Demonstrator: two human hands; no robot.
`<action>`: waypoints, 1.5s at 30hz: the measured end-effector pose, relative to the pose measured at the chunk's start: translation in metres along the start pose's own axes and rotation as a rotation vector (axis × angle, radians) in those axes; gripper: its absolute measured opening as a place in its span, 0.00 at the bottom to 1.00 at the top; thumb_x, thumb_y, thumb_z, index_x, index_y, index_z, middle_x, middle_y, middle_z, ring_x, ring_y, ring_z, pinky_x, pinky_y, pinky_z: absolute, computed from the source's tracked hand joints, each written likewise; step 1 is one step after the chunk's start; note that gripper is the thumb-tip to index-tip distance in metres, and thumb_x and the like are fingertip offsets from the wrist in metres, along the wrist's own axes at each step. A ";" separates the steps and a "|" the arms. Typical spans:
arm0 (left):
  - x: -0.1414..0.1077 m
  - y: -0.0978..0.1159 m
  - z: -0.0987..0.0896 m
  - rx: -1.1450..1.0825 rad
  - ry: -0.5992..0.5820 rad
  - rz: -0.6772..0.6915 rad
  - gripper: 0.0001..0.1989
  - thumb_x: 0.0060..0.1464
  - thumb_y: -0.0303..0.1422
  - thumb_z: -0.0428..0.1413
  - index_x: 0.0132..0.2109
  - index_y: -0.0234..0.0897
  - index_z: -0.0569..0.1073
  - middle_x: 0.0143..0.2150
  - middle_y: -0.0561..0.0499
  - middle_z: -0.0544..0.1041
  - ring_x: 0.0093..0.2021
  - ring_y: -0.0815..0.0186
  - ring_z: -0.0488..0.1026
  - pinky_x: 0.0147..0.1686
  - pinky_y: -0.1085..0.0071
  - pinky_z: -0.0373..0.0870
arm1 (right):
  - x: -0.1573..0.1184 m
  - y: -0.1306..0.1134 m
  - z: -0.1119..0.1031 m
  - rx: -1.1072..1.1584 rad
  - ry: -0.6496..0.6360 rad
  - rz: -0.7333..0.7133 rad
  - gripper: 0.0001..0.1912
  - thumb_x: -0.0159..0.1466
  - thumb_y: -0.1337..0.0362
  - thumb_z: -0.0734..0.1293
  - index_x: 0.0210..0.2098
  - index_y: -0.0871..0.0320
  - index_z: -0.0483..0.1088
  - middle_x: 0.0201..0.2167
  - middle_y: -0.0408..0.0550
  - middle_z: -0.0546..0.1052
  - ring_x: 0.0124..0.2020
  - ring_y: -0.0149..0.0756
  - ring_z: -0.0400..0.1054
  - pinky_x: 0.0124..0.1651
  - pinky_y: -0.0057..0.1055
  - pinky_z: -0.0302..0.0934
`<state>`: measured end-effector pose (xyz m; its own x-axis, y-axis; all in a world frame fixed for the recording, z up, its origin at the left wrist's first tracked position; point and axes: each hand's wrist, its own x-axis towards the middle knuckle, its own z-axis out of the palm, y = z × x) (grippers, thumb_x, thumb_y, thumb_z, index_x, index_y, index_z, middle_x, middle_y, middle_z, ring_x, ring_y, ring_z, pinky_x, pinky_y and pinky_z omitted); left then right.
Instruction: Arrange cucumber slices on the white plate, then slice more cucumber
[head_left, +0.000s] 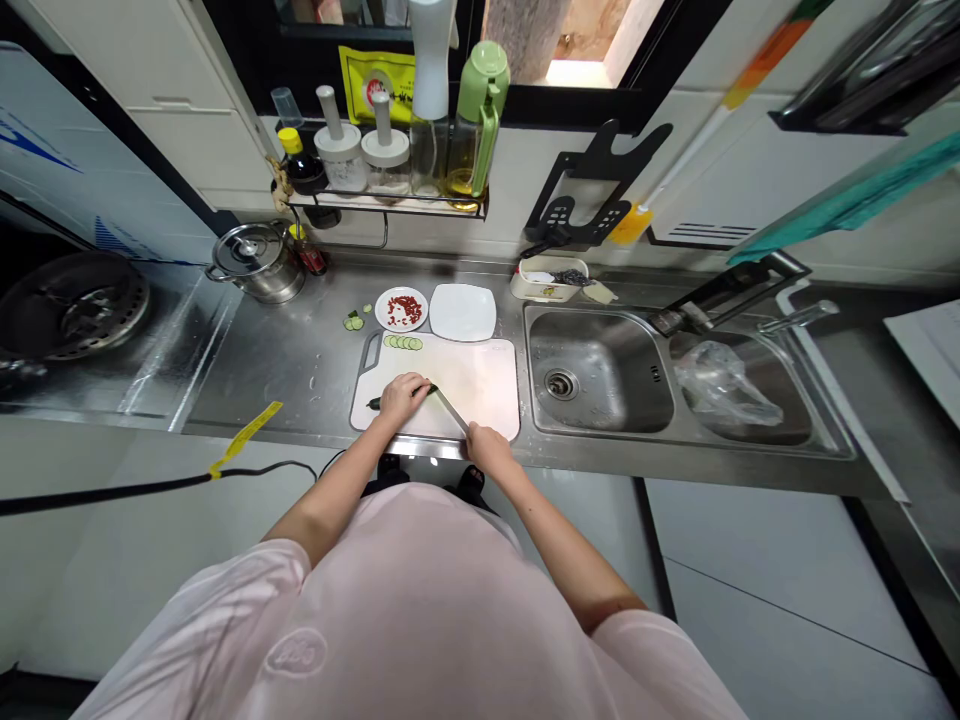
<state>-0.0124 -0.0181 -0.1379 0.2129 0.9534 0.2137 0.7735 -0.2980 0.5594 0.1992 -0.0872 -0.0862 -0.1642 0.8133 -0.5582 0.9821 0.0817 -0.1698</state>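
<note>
My left hand (403, 399) is wrapped over a dark green cucumber (374, 404) lying on the white cutting board (480, 385); one end sticks out on the left, the cut end by my fingertips on the right. In my right hand (487, 447) is the handle of a knife (450, 409), which the fingers hide. Its blade slants up and left, the tip close to the cucumber's right end. A row of pale cucumber slices (403, 342) lies along the board's upper left. Behind the board stand a plate of chopped red pieces (405, 311) and a bare white plate (463, 312).
Cucumber scraps (353, 321) lie left of the plates. A lidded steel pot (259, 262) and a small bottle (309, 252) stand farther left. To the right is a double sink (600, 370) with a plastic bag (724, 385) in one basin. A condiment shelf (390, 203) hangs above.
</note>
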 end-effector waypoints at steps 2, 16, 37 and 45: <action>0.000 0.000 0.000 -0.001 0.005 0.002 0.10 0.59 0.35 0.52 0.41 0.42 0.77 0.42 0.50 0.77 0.44 0.65 0.72 0.46 0.69 0.67 | 0.000 0.000 0.000 -0.002 -0.003 0.007 0.13 0.68 0.66 0.54 0.46 0.60 0.66 0.40 0.57 0.76 0.42 0.43 0.72 0.39 0.32 0.59; -0.001 0.001 0.000 0.042 -0.005 0.000 0.10 0.60 0.37 0.51 0.43 0.44 0.76 0.42 0.49 0.77 0.45 0.64 0.72 0.45 0.69 0.66 | -0.003 0.007 -0.001 0.060 0.134 0.070 0.15 0.69 0.61 0.53 0.48 0.57 0.65 0.39 0.53 0.77 0.42 0.40 0.71 0.40 0.29 0.55; 0.019 0.033 -0.017 0.090 0.063 -0.114 0.19 0.57 0.43 0.52 0.53 0.43 0.72 0.55 0.45 0.68 0.57 0.56 0.62 0.57 0.60 0.59 | 0.010 0.003 -0.019 -0.095 0.385 0.035 0.18 0.64 0.62 0.63 0.53 0.56 0.62 0.40 0.51 0.73 0.40 0.40 0.66 0.40 0.32 0.52; 0.040 0.045 -0.024 0.094 -0.187 -0.058 0.16 0.56 0.42 0.53 0.50 0.47 0.74 0.59 0.48 0.65 0.62 0.53 0.53 0.63 0.49 0.42 | 0.008 0.009 -0.017 -0.126 0.387 -0.013 0.21 0.64 0.61 0.62 0.56 0.58 0.60 0.40 0.52 0.72 0.41 0.40 0.64 0.42 0.32 0.51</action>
<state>0.0161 0.0053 -0.0848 0.2663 0.9635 0.0264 0.8380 -0.2450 0.4875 0.2082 -0.0705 -0.0785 -0.1534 0.9666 -0.2053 0.9877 0.1438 -0.0607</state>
